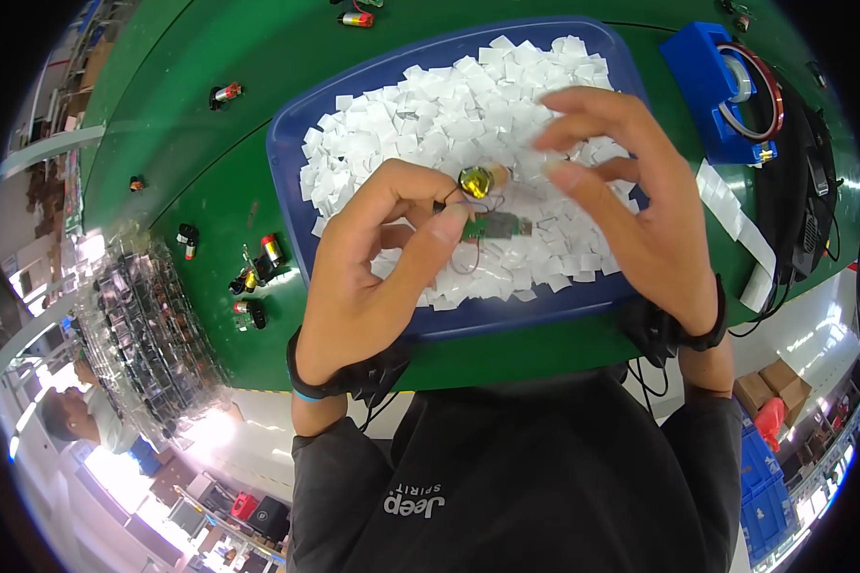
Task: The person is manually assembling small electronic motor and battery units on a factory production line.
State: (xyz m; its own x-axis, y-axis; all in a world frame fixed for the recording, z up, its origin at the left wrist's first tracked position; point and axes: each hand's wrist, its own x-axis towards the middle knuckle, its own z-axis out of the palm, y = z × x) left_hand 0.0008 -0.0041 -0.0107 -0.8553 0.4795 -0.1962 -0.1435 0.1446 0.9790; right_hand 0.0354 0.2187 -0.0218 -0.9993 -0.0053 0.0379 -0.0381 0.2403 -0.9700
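Note:
My left hand pinches the edge of a small green circuit board between thumb and fingers. Thin wires run from the board to a small cylinder with a shiny yellow end, which looks like a battery cell. My right hand hovers to the right of these parts, its fingers apart and nothing seen between them. Both hands are above a blue plastic tray heaped with small white square pieces, like paper or stickers. A black band circles each wrist.
At the right stand a blue tape dispenser with rolls, a white strip and a black device. Several small wired cells lie left of the tray. Clear plastic trays of parts are stacked farther left, near another person.

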